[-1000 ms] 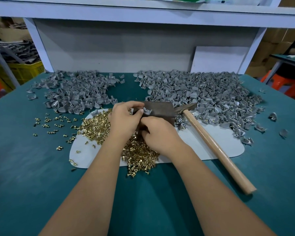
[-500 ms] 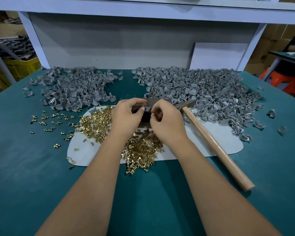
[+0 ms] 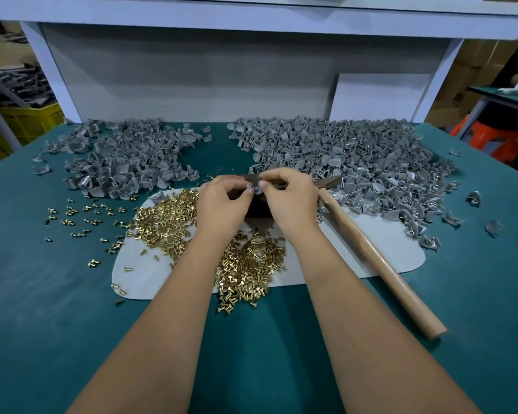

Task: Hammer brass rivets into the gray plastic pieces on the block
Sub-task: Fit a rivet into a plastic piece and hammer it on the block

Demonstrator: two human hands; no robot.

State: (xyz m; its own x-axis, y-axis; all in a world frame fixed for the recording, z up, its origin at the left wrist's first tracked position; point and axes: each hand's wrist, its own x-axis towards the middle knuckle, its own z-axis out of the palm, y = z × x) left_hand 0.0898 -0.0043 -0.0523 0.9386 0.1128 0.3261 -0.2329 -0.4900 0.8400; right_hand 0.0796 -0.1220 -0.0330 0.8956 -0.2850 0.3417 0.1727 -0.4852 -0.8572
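A dark block (image 3: pixel 256 206) stands on a white mat (image 3: pixel 380 255), mostly hidden behind both hands. My left hand (image 3: pixel 222 204) and my right hand (image 3: pixel 290 198) meet over its top, and their fingertips pinch one small gray plastic piece (image 3: pixel 256 190). Whether a rivet sits in it is too small to tell. Brass rivets (image 3: pixel 251 267) lie heaped on the mat below my wrists. A hammer with a wooden handle (image 3: pixel 377 258) lies to the right, its head beside the block.
Two big heaps of gray plastic pieces fill the back of the green table, one at left (image 3: pixel 123 162), one at right (image 3: pixel 356 162). Loose rivets (image 3: pixel 81 216) are scattered at left. A white shelf frame (image 3: pixel 54 73) rises behind. An orange stool (image 3: pixel 491 138) stands far right.
My right hand has risen from the rivet heap to the block's top and now meets the left hand's fingertips on the gray piece. The hammer has not moved.
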